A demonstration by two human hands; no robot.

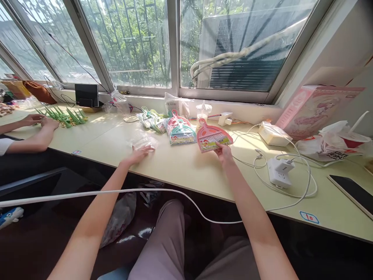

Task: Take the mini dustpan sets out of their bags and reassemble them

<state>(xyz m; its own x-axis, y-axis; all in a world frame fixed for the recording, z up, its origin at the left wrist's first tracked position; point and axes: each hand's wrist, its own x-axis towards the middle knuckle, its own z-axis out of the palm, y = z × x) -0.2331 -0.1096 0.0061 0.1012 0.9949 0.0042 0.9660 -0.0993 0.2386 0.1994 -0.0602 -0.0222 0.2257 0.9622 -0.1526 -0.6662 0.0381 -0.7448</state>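
Observation:
My right hand (224, 152) grips the lower edge of a small pink dustpan-and-brush set (214, 137), tilted up over the table with its handle pointing away from me. My left hand (141, 154) lies on the table with fingers stretched out, touching a thin clear plastic bag (145, 140). Between my hands and farther back, more dustpan-and-brush sets lie together: a teal one (182, 134) in front, a red one (175, 118) behind it. To their left is a group of green sets (152, 119).
A power strip (279, 173) with looping white cables, a phone (354, 194) and a pink box (319, 109) are on the right. One white cable (186, 196) hangs across my lap. At left, another person's hands (48, 122) work by green plastic stems (65, 116).

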